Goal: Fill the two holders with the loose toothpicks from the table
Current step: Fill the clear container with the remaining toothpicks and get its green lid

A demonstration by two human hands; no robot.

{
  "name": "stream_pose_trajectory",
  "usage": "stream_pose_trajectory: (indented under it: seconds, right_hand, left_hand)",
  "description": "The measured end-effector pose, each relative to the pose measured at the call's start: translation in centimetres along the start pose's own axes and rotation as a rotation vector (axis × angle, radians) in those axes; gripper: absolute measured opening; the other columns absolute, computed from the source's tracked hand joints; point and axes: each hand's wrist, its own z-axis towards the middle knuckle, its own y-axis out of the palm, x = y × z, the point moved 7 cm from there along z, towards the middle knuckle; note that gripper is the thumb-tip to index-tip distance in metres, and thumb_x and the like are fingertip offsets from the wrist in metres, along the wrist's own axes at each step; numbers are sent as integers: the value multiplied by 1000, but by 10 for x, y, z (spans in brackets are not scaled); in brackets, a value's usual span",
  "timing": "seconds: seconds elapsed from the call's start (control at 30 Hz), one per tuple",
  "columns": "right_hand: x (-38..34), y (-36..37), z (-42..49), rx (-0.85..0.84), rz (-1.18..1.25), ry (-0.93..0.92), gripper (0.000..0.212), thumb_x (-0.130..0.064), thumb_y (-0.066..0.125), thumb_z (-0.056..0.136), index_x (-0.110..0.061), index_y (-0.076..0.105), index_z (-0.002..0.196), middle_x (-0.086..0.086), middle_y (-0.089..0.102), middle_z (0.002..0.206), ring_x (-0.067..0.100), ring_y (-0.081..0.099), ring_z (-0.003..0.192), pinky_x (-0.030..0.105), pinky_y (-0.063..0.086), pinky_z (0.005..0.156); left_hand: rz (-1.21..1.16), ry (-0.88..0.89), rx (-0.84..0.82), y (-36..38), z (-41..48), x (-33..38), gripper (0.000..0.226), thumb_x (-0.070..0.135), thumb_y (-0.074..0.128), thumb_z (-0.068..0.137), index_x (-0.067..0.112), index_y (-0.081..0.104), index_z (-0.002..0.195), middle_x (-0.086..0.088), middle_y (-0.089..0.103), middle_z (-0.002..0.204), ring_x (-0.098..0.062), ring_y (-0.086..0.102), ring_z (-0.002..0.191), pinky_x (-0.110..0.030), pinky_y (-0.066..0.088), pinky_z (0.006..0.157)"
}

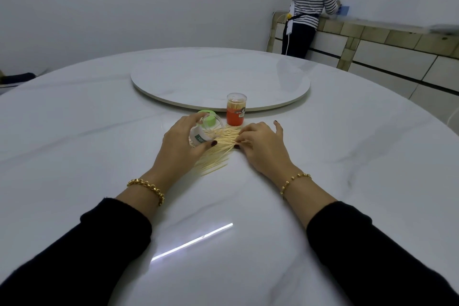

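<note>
- The orange holder [235, 112] stands upright on the white marble table [74, 144]. It has a clear top, and pale stick ends show through it.
- Just this side of the orange holder, a pile of loose toothpicks [218, 154] lies fanned out flat on the table. It stretches from the holder's foot toward the person.
- To the left of the orange holder and a little nearer, the left hand [182, 140] grips a clear holder [198, 138]. Its fingers and thumb curl round the body, which bears a green label.
- The clear holder is tilted on its side over the left part of the pile, its open mouth turned toward the orange holder. A few toothpicks show at the mouth.
- A green lid [208, 118] sits just left of the orange holder, behind the clear one. Whether it lies on the table or touches the clear holder cannot be told.
- To the right of the orange holder and nearer, the right hand [263, 143] rests on the right edge of the pile. Its fingers are bent down and the thumb is drawn in, pinching a few sticks. One finger is lifted and points away.
- Both wrists carry a gold bracelet [146, 186] and end in black sleeves [372, 256].
- Just behind the orange holder lies a round white turntable [218, 77], flat on the table.
- Far beyond the orange holder, to the right, another person [310, 7] in a striped top stands facing a tiled counter [385, 40].
</note>
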Motion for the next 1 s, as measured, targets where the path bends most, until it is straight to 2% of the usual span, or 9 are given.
stream_pose_trajectory:
  seconds: [0.27, 0.43, 0.57, 0.7, 0.8, 1.0]
  right_hand:
    - [7, 1, 13, 61, 88, 111, 16, -23, 55, 94, -21, 70, 100, -5, 65, 106, 16, 50, 111, 45, 14, 113]
    - [20, -13, 12, 217, 208, 194, 15, -14, 60, 90, -20, 74, 90, -2, 72, 85, 22, 59, 91, 50, 31, 104]
    - [24, -22, 8, 307, 307, 224, 14, -9, 62, 87, -16, 75, 89, 1, 73, 80, 24, 62, 81, 53, 38, 98]
    - [15, -28, 9, 360, 414, 143, 15, -11, 59, 84, -15, 73, 86, -1, 73, 76, 22, 64, 72, 51, 48, 83]
    - [3, -33, 9, 389, 386, 48, 16, -13, 59, 83, -13, 73, 88, 0, 73, 81, 22, 66, 74, 47, 51, 73]
    - [-29, -45, 3, 488, 87, -170, 16, -4, 63, 77, -16, 72, 83, -4, 70, 79, 20, 63, 76, 32, 37, 68]
  left_hand:
    - [6, -49, 44, -5, 1, -6, 58, 29, 78, 76, 21, 55, 128, 1, 60, 116, -15, 54, 107, -36, 45, 93]
    - [17, -72, 54, -6, 1, -8, 57, 27, 78, 76, 21, 54, 128, 1, 60, 115, -16, 54, 107, -35, 45, 92]
    - [18, -77, 46, -5, 1, -8, 58, 28, 79, 75, 20, 55, 127, 0, 60, 115, -17, 54, 107, -34, 44, 92]
    - [19, -68, 30, -4, 1, -7, 59, 31, 80, 73, 23, 55, 126, 2, 60, 114, -15, 54, 105, -43, 46, 93]
    - [17, -52, 20, -2, 0, -3, 58, 31, 80, 73, 25, 55, 125, 3, 60, 113, -15, 55, 103, -46, 46, 92]
    - [10, -34, 17, -1, -1, 2, 59, 31, 81, 72, 26, 56, 125, 2, 61, 112, -15, 55, 104, -47, 45, 92]
